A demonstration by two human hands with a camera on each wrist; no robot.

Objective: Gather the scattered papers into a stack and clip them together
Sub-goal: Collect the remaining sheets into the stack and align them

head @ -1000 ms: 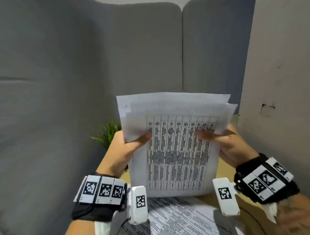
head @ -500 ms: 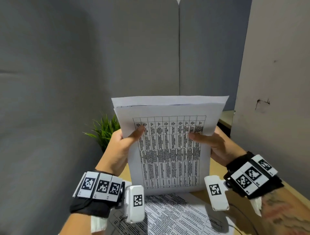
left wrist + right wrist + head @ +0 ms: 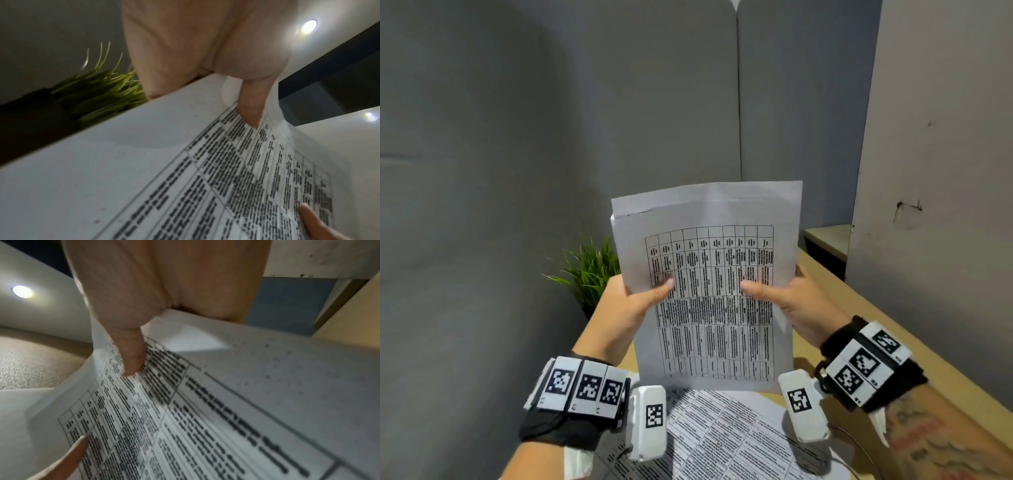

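I hold a stack of white papers (image 3: 709, 274) upright in front of me, a printed table on the front sheet. My left hand (image 3: 633, 301) grips the stack's left edge, thumb on the front and the other fingers hidden behind. My right hand (image 3: 787, 298) grips the right edge the same way. The sheets' top edges stand slightly uneven. In the left wrist view my left thumb (image 3: 252, 105) presses on the printed sheet (image 3: 144, 178). In the right wrist view my right thumb (image 3: 131, 353) presses on the paper (image 3: 226, 402). More printed sheets (image 3: 722, 431) lie flat on the wooden desk (image 3: 893, 329) below. No clip is in view.
A small green plant (image 3: 592, 270) stands at the desk's back left, against the grey padded panels (image 3: 551, 171). A pale wall (image 3: 945, 171) rises on the right, with a lower shelf (image 3: 825, 236) behind the desk. A thin cable (image 3: 859, 445) lies near my right wrist.
The stack has turned from landscape to portrait and shifted slightly right. The sheets now sit more evenly together. Both hands kept their grip on the side edges.
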